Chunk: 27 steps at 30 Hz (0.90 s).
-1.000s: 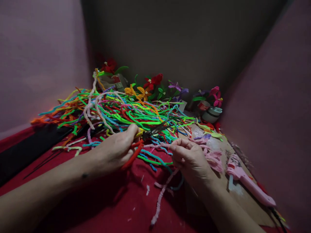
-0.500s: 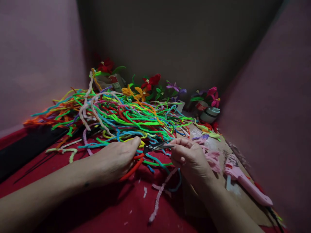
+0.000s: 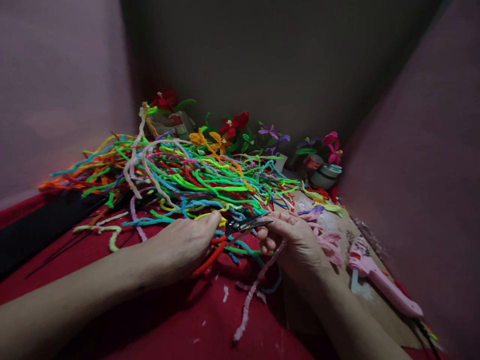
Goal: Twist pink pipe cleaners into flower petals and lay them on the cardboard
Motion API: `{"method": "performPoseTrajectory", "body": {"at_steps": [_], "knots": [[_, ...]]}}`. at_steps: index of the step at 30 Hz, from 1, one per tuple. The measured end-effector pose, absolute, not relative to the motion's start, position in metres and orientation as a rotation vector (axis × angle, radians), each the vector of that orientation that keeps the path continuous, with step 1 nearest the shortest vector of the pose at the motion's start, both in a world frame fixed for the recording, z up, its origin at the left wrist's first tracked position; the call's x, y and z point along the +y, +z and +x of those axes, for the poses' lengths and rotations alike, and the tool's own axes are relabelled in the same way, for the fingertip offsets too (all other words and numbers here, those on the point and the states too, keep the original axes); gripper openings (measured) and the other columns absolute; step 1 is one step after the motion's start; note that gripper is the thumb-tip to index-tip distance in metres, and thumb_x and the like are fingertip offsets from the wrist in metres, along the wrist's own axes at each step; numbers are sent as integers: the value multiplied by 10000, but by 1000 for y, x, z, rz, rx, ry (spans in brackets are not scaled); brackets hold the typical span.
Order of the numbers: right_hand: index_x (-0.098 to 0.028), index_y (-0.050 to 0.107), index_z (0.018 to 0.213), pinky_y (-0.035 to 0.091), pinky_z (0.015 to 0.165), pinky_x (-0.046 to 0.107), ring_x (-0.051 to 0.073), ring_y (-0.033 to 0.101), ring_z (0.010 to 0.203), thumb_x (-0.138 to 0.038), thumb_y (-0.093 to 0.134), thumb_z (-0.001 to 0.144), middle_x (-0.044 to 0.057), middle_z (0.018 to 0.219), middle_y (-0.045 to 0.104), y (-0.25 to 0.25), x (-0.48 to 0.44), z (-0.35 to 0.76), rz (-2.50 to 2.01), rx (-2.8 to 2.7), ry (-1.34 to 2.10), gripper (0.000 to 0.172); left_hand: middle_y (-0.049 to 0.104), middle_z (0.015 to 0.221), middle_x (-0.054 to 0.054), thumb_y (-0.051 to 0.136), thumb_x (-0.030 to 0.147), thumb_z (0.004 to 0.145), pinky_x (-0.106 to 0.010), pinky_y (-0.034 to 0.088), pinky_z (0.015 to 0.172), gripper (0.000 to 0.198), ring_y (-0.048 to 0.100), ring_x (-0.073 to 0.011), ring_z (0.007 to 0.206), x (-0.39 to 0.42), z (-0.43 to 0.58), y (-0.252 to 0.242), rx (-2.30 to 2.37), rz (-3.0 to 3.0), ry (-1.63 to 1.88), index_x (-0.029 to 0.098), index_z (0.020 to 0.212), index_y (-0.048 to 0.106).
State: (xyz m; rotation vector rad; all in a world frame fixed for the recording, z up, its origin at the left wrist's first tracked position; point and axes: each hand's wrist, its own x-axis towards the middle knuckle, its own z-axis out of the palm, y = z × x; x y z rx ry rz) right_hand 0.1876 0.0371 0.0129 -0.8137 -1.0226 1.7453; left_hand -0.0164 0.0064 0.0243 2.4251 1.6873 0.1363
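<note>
My left hand (image 3: 187, 242) is closed round the red handles of a pair of scissors (image 3: 238, 227). Their dark blades point right, slightly parted, with the tips at the fingers of my right hand (image 3: 294, 240). Those fingers are pinched round a pink pipe cleaner (image 3: 253, 290), whose fuzzy length hangs down over the red cloth. Its end near the blades is mostly hidden by my fingers. A short pink scrap (image 3: 260, 296) lies beside the hanging strand.
A heap of multicoloured pipe cleaners (image 3: 210, 182) spreads behind my hands. Pipe-cleaner flowers (image 3: 236, 122) stand along the back. On the right, a cardboard sheet (image 3: 311, 315) bears pink petals (image 3: 330, 247) and a pink glue gun (image 3: 382, 285). Small white bits dot the red cloth (image 3: 168, 320).
My right hand has turned slightly and its lower fingers have uncurled a little, so more of the pink pipe cleaner shows. The scissors have shifted slightly right with my left hand.
</note>
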Motion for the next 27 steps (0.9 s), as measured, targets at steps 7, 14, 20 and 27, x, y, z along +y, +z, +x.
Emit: {"method": "performPoseTrajectory", "body": {"at_steps": [7, 14, 20, 27], "knots": [[-119, 641, 672, 402, 381, 178, 56, 458, 348, -233, 677, 660, 14, 515, 627, 15, 35, 185, -798, -999, 1746, 120, 608, 646, -60, 329, 281, 821, -270, 253, 471, 164, 543, -202, 525, 8, -19, 16, 1684, 2463, 190, 183, 884, 443], [-129, 604, 644, 427, 398, 205, 73, 483, 360, -206, 667, 663, 16, 537, 641, 15, 35, 186, -746, -981, 1745, 102, 623, 646, -71, 311, 282, 826, -272, 237, 466, 185, 551, -209, 525, 8, -18, 15, 1725, 2408, 177, 180, 883, 453], [-128, 587, 661, 420, 384, 197, 79, 495, 366, -232, 679, 649, 17, 527, 636, 17, 33, 186, -835, -990, 1718, 139, 612, 622, -71, 299, 291, 836, -274, 217, 455, 211, 535, -207, 502, 7, -19, 14, 1714, 2437, 217, 175, 898, 465], [-129, 578, 654, 426, 369, 196, 77, 489, 352, -243, 666, 677, 7, 515, 625, 17, 32, 186, -833, -1009, 1708, 146, 576, 599, -45, 291, 254, 832, -267, 228, 452, 178, 525, -191, 487, 5, -18, 16, 1738, 2397, 138, 176, 896, 437]]}}
